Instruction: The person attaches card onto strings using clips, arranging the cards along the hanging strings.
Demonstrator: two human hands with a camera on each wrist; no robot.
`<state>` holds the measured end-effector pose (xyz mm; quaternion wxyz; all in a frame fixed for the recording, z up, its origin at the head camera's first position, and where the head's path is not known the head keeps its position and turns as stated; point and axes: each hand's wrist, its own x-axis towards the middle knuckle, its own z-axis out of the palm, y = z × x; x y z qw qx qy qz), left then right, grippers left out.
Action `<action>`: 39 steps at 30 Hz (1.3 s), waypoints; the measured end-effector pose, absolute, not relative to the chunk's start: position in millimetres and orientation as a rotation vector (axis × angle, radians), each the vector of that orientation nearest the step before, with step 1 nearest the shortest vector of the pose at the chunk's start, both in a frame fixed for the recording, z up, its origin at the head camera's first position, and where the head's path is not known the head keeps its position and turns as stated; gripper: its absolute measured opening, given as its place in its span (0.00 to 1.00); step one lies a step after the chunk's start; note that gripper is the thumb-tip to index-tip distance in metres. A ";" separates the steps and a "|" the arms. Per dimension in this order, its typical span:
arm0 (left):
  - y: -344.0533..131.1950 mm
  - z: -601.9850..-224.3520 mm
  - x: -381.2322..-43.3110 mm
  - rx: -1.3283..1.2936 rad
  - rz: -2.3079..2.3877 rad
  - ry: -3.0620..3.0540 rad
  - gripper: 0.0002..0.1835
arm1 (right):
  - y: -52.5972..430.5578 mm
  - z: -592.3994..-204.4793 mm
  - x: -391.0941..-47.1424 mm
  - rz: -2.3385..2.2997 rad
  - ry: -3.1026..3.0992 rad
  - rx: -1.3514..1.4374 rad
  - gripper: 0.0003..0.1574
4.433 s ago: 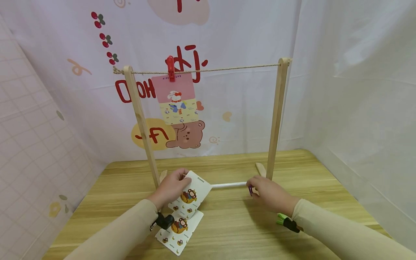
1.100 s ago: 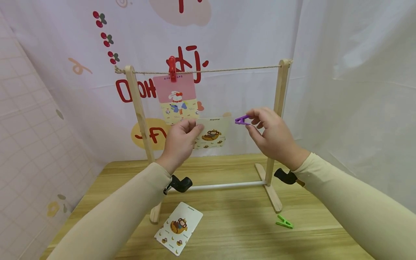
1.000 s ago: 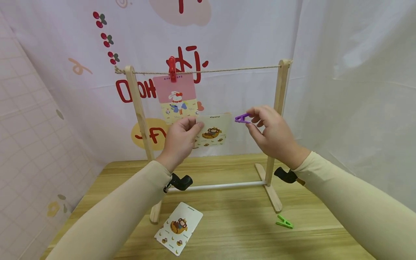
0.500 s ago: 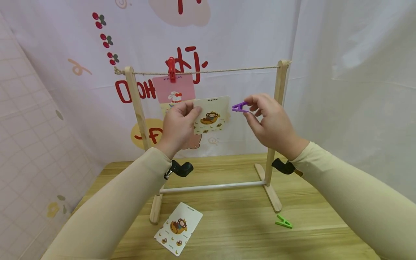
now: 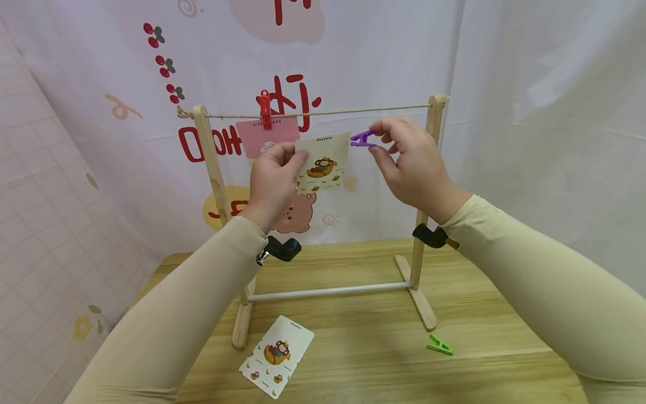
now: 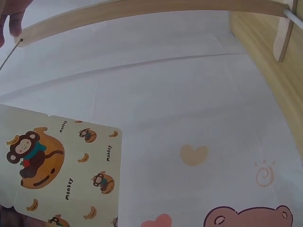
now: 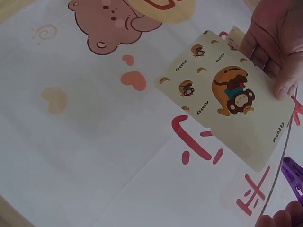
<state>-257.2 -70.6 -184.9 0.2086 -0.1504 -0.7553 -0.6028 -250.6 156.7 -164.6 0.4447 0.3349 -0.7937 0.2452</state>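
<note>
My left hand [image 5: 273,178] pinches a cream monkey card [image 5: 322,163] by its left edge, thumb in front. The card hangs upright just below the twine [image 5: 348,111]. To its right, my right hand [image 5: 415,163] pinches a purple clothespin [image 5: 362,138] by its handles, with the tip pointing left at the card's upper right corner. In the right wrist view the purple clothespin [image 7: 294,174] is apart from the card [image 7: 227,97]. A pink and yellow card [image 5: 254,137] hangs from the twine under a red clothespin [image 5: 265,109], partly hidden by my left hand.
A wooden stand with a left post [image 5: 214,163] and a right post [image 5: 419,247] carries the twine; a white rod [image 5: 330,292] joins its feet. Another monkey card [image 5: 277,356] and a green clothespin [image 5: 440,344] lie on the wooden table [image 5: 363,359].
Both hands have lifted from the table, carrying the monkey card and purple clothespin up towards the twine. Over the last second they rise further and shift slightly left.
</note>
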 end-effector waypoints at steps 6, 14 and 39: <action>-68.2 -181.0 -265.2 -0.420 -1.691 -2.070 0.13 | 153.1 -153.7 -254.8 0.597 -1.965 0.801 0.13; -66.2 -179.3 -275.6 -0.414 -1.698 -2.028 0.13 | 147.4 -142.2 -258.2 0.599 -1.926 0.761 0.11; -68.1 -175.7 -301.1 -0.413 -1.727 -1.968 0.14 | 127.0 -119.9 -268.9 0.497 -1.988 0.717 0.13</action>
